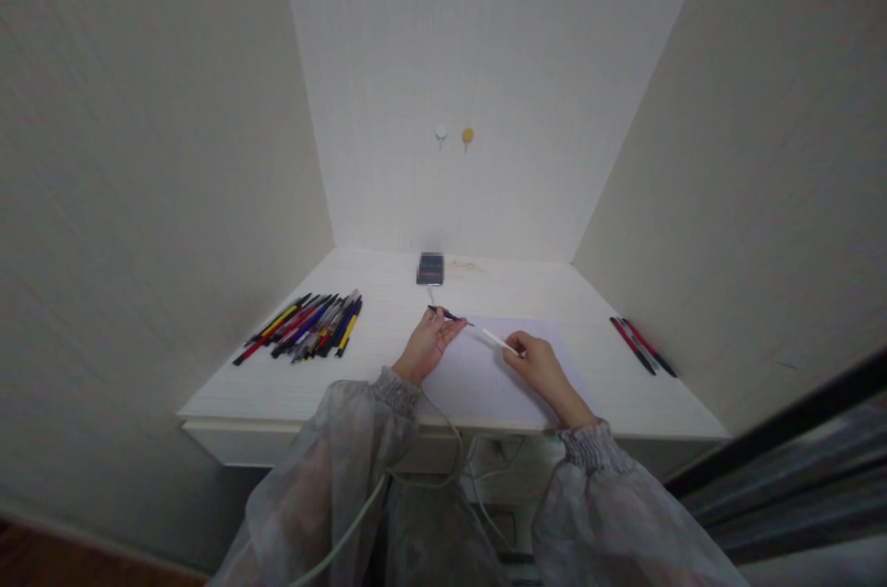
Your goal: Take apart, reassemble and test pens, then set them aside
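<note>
My left hand [428,345] pinches a slim black pen part [450,316] whose thin end points right. In my right hand [537,363], closed between thumb and fingers, is a white pen barrel [497,339], slanting up toward the black part. A small gap separates the two pieces. Both hands are over a white sheet of paper [471,384] at the front of the white desk [388,310]. Too little detail shows to tell exactly which pen parts these are.
A pile of several pens [311,326] in mixed colours lies at the left. Two red-and-black pens [632,345] lie by the right wall. At the back is a phone [431,269] with a cable [431,295]. Two small hooks [467,136] are on the back wall.
</note>
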The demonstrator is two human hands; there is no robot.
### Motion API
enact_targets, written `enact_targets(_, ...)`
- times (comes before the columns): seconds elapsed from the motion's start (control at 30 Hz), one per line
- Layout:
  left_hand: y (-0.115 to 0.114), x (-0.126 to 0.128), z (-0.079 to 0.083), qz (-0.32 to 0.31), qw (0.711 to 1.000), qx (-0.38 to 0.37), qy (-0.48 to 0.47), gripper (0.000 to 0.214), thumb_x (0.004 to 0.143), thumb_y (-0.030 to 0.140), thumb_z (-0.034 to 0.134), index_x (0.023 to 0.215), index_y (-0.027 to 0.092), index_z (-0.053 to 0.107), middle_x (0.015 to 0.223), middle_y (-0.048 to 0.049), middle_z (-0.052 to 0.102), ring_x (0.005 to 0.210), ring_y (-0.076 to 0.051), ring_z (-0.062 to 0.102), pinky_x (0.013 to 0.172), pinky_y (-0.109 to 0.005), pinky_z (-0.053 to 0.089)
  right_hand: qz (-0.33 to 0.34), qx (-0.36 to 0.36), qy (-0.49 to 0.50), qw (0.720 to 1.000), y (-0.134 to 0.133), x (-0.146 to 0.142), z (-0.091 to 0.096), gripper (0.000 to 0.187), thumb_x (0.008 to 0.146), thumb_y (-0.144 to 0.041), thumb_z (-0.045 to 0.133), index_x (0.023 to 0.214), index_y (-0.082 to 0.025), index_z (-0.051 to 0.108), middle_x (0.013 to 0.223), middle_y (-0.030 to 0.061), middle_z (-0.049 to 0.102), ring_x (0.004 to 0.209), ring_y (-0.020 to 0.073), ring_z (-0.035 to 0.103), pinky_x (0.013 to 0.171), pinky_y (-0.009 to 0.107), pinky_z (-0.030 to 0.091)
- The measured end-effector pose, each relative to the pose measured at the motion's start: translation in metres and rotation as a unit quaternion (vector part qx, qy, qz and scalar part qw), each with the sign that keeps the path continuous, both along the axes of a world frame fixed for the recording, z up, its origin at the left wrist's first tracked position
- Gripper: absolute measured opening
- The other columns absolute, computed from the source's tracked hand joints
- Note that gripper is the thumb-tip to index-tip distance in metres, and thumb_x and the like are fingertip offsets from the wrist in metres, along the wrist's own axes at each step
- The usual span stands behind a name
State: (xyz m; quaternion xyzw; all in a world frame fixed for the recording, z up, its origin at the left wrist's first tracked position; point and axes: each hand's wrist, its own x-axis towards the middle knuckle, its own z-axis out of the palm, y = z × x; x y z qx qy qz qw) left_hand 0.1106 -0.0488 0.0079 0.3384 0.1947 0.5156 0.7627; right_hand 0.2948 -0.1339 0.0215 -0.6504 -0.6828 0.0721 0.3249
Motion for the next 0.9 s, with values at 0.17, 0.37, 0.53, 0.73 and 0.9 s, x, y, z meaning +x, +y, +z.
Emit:
enact_targets(0.17,-0.002,0.001,0.000,-0.021,1.000,0.018,0.016,0.016,0.076,0.029,0.055,0.079,0.018,0.044,0.070,-0.0005,0.056,0.077,-0.013,0.061,0.088,-0.033,0.042,0.005,0.004,0.004,1.000,0.004,-0.003,0.000,0.016,0.069,-0.026,0.047,0.073,-0.016,0.059,0.062,0.0016,0.059,0.056,0.0135,0.051,0.054,0.023,0.036)
enact_targets(0.37,-0.004,0.002,-0.002,-0.043,0.998,0.032,0.025,0.016,0.074,0.030,0.057,0.079,0.018,0.047,0.075,-0.0033,0.059,0.082,-0.014,0.060,0.085,-0.029,0.044,0.026,0.029,-0.004,0.999,0.011,-0.012,0.001,0.016,0.071,-0.025,0.047,0.076,-0.015,0.058,0.066,0.0023,0.059,0.059,0.0136,0.051,0.057,0.023,0.037)
enact_targets(0.53,-0.002,0.003,-0.004,-0.030,0.999,0.026,0.024,0.013,0.075,0.026,0.057,0.081,0.017,0.049,0.081,-0.0023,0.058,0.068,-0.007,0.057,0.072,-0.020,0.047,0.034,0.053,-0.002,0.998,0.015,-0.017,-0.003,0.017,0.073,-0.023,0.046,0.082,-0.015,0.058,0.074,0.0039,0.060,0.065,0.0143,0.052,0.061,0.024,0.038)
enact_targets(0.73,-0.002,0.005,-0.003,-0.028,1.000,0.009,-0.001,0.012,0.075,0.022,0.057,0.081,0.016,0.048,0.079,-0.0022,0.059,0.072,-0.007,0.058,0.076,-0.021,0.046,0.051,0.084,0.022,0.995,0.016,-0.019,-0.008,0.017,0.076,-0.022,0.044,0.085,-0.014,0.055,0.078,0.0058,0.059,0.069,0.0157,0.052,0.064,0.026,0.040)
enact_targets(0.9,-0.005,0.005,0.002,-0.026,1.000,0.003,0.008,0.010,0.077,0.022,0.054,0.082,0.016,0.046,0.075,-0.0027,0.059,0.074,-0.009,0.060,0.080,-0.023,0.045,0.058,0.105,0.035,0.992,0.014,-0.022,-0.008,0.016,0.076,-0.021,0.042,0.086,-0.015,0.054,0.078,0.0058,0.058,0.070,0.0161,0.052,0.066,0.028,0.041)
